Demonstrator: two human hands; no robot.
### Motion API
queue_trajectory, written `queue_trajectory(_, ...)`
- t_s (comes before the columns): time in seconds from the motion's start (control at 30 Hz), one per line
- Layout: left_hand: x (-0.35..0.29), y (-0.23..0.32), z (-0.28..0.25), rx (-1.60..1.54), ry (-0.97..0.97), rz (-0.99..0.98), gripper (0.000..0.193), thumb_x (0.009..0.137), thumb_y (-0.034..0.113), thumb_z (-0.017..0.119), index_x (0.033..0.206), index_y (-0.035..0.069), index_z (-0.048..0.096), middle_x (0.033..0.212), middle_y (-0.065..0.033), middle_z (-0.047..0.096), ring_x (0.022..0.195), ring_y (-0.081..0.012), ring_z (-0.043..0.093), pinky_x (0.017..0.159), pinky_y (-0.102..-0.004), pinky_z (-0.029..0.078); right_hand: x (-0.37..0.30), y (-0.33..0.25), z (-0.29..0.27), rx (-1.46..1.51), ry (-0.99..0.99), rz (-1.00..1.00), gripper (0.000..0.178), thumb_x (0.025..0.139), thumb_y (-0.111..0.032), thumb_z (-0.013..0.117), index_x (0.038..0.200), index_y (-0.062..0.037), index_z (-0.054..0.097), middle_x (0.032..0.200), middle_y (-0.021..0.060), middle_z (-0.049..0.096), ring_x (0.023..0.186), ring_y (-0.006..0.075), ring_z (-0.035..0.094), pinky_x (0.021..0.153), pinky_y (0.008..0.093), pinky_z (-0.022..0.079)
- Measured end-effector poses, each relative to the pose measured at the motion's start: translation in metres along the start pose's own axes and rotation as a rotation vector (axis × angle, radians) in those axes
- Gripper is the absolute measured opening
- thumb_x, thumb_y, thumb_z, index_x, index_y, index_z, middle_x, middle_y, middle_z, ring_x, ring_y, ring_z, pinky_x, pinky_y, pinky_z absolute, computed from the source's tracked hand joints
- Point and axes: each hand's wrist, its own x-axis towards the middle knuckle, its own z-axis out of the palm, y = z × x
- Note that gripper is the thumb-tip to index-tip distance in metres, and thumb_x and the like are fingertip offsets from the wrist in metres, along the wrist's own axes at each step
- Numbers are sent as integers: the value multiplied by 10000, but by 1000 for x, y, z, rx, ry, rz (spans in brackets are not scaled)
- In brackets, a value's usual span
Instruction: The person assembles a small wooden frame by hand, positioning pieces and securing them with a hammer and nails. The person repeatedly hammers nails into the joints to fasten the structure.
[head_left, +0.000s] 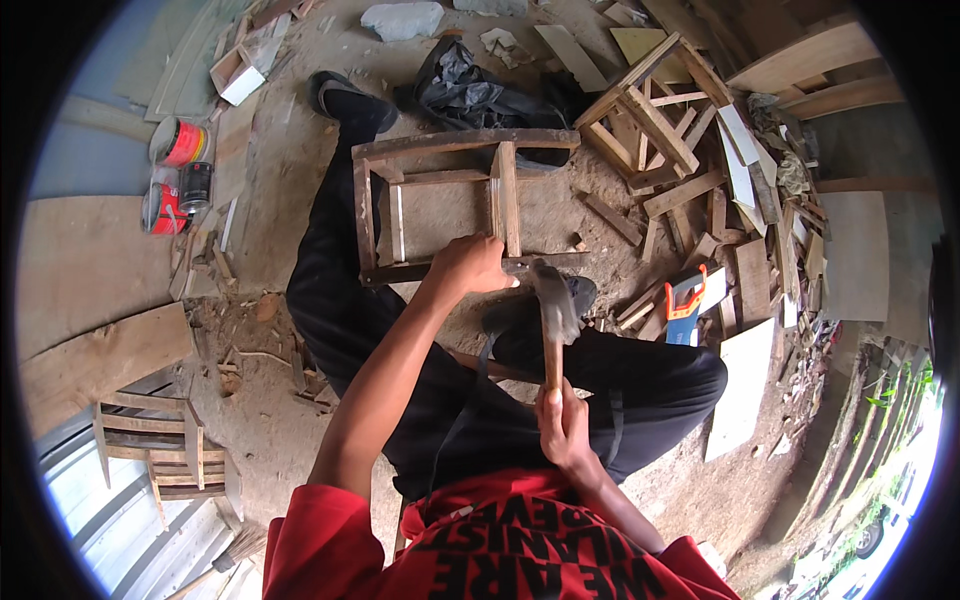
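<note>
A brown wooden frame (435,140), open in the middle with a lighter crossbar, lies between my outstretched legs. My left hand (470,265) is closed on its near rail by the crossbar's lower end. Whether a nail sits in those fingers is too small to tell. My right hand (563,425) grips a hammer (553,350) by its wooden handle, in front of my body. The hammer's head, a little smeared by motion, is up beside the near rail's right part, close to my left thumb.
Wood offcuts (690,195) are heaped at the right, near an orange-handled handsaw (685,305) and a white board (740,390). A black plastic bag (470,85) lies beyond the frame. Red paint cans (178,142) stand at the left, above a slatted wooden piece (165,440).
</note>
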Motion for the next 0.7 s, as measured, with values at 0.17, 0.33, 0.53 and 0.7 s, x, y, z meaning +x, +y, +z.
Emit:
queue_trajectory(0.17,5,0,1,4,-71,-18,559,699,429,790,961,-52,681,957,-262,695,915,-406,689,817,-451,563,2,-12,-1,167,-13,115,584,1015,-573,346,798,-47,479,574,-22,448,481,58,433,441,228,347)
queue_trajectory(0.33,4,-2,6,16,-29,-62,527,721,419,785,976,-33,693,993,-246,699,961,-382,689,846,-445,560,-4,-43,-17,65,28,-331,614,1007,-503,348,641,-23,461,546,18,478,488,99,477,437,230,324)
queue_trajectory(0.53,1,2,-3,-18,-6,7,601,704,449,791,1006,-59,678,1009,-277,685,985,-401,676,859,-460,547,10,22,0,-159,50,92,477,1065,-389,357,823,-5,502,561,124,495,481,224,530,481,375,397)
queue_trajectory(0.7,2,2,3,30,-63,-60,635,733,485,780,1031,-64,670,1014,-265,691,991,-396,680,851,-467,552,-12,0,-2,272,11,237,555,1019,-574,338,856,-63,479,581,-25,409,467,52,390,422,221,330)
